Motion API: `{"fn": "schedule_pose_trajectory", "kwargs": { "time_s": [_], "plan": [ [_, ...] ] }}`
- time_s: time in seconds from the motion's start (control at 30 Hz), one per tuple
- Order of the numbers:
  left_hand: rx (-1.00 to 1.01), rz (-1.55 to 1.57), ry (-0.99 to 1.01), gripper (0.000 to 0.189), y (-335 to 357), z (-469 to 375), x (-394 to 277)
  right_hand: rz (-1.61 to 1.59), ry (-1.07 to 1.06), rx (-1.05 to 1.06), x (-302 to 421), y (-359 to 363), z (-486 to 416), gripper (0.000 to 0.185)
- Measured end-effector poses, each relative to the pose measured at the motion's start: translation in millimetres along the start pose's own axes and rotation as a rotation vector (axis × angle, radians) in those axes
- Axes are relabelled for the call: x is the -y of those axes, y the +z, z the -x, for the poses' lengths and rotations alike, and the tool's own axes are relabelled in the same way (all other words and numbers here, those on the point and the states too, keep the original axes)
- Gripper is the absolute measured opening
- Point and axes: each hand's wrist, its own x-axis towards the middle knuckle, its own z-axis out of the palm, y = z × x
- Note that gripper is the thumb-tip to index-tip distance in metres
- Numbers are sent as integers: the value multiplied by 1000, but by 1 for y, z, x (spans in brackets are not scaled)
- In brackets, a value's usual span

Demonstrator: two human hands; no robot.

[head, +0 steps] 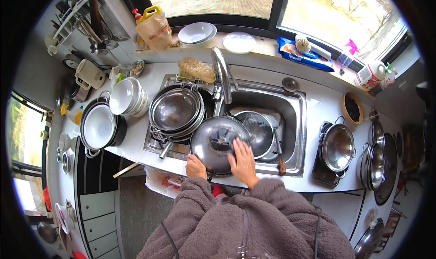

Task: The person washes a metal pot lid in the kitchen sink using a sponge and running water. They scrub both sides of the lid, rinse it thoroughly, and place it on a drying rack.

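Observation:
A dark round metal pan (pixel 211 156), wet and shiny, is tilted over the front edge of the sink, between its two basins. My left hand (pixel 196 167) grips its near left rim. Flat against its right side lies my right hand (pixel 243 160), slightly blurred; nothing shows in it, though the underside of the palm is hidden. Behind the pan, in the right basin (pixel 294 122), sit another round pan (pixel 255 133) and a cleaver with a wooden handle (pixel 281 163). The chrome faucet (pixel 223 75) arches above, and no water stream is plain.
Stacked metal pans (pixel 175 110) cover the left basin, one handle jutting forward. Further left stand white bowls (pixel 122 97) and a pot holding a white basin (pixel 98 122). A steel pot (pixel 337 146) sits right of the sink. A loofah (pixel 197 70) rests behind the faucet.

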Motion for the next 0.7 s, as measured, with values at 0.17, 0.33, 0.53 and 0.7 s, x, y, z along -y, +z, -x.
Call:
{"fn": "schedule_pose_trajectory", "kwargs": {
  "time_s": [0.17,0.33,0.53,0.7],
  "plan": [
    [13,5,-4,61,3,0,4,38,-60,-167,1,-3,5,57],
    [7,-25,3,59,6,-2,8,76,-26,128,9,-10,4,65],
    [22,-29,-19,59,6,-1,7,63,-68,-88,7,-12,-6,60],
    [29,-43,-21,61,7,-3,6,95,-109,39,2,-6,-6,67]
  ]
}}
